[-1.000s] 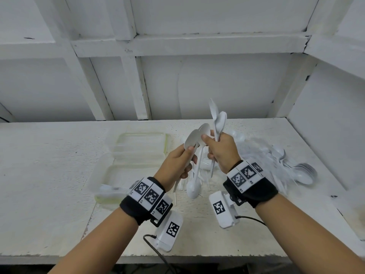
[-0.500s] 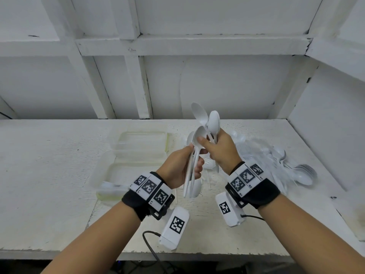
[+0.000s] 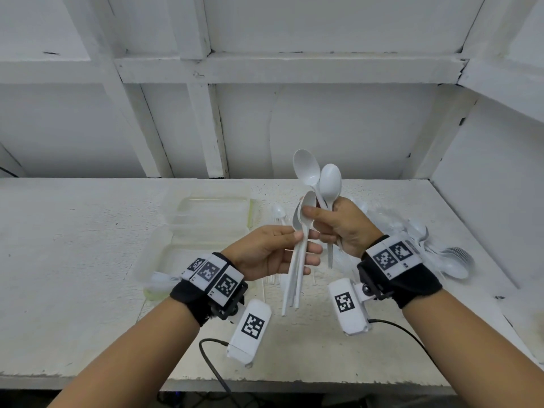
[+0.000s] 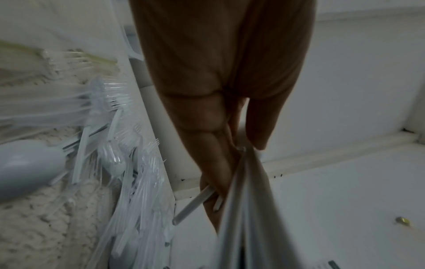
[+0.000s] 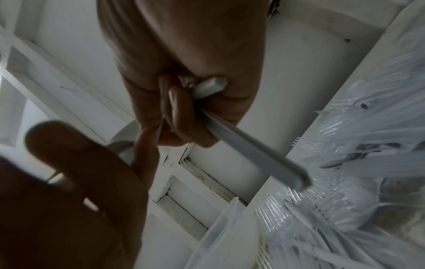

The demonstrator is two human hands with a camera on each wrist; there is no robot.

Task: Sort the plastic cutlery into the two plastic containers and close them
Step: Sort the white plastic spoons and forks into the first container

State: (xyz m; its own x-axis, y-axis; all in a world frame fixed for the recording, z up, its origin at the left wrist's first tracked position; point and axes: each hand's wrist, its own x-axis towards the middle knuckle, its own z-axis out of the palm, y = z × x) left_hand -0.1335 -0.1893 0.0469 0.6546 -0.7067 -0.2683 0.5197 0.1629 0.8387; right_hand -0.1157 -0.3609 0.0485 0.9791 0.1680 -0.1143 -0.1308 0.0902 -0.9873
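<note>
Left hand curled round a bundle of white spoons, handles hanging down above the table. Right hand gripping two more spoons bowls-up, thumb pinching a bowl of the left bundle. Containers lying open, left of the hands. Hands closer together than a second ago; bundles now touching.

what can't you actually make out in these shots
- Head view: how many spoons the left hand holds; the handles overlap.
- Head view: what lies in the near container; the left wrist band covers part and the clear plastic hides the rest.
- Left wrist view: the fork pile is motion-blurred.
- Right wrist view: spoon bowls above the right hand are hidden by it.
</note>
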